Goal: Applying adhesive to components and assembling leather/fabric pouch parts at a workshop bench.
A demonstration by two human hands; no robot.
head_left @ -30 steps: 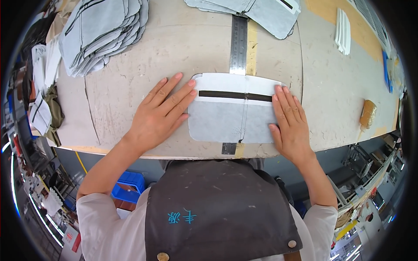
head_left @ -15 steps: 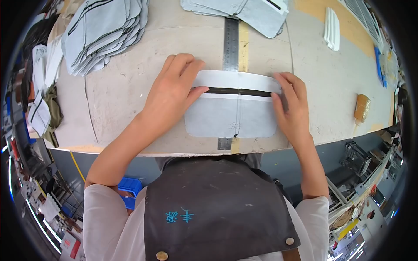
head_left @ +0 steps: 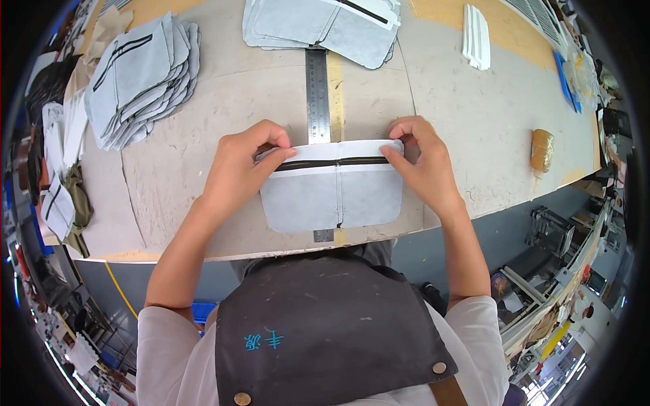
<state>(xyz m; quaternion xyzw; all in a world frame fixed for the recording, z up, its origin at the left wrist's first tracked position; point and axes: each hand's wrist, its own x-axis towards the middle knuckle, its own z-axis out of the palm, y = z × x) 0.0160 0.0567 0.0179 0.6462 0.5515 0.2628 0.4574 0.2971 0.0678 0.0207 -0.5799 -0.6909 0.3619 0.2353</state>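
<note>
A pale grey panel (head_left: pixel 305 199) lies near the table's front edge, with a white band along its far side, a black strip across it and a dark seam down the middle. My left hand (head_left: pixel 247 166) pinches its far left corner between thumb and fingers. At the far right corner my right hand (head_left: pixel 426 162) grips the same panel, thumb on top and fingers curled behind. Under the panel runs a steel ruler (head_left: pixel 317 95), lying beside a strip of yellowish tape (head_left: pixel 336 101); its near end shows below the panel.
Similar grey panels are stacked at the far left (head_left: pixel 145 78) and far middle (head_left: pixel 291 24). White strips (head_left: pixel 476 37) lie at the far right. A brownish-yellow thread spool (head_left: pixel 542 150) is nearer on the right. Folded cloth (head_left: pixel 78 196) hangs at the left edge.
Both hands now grip the panel's far corners, fingers curled in where they were more extended. The whole view has shifted, so table things appear further left.
</note>
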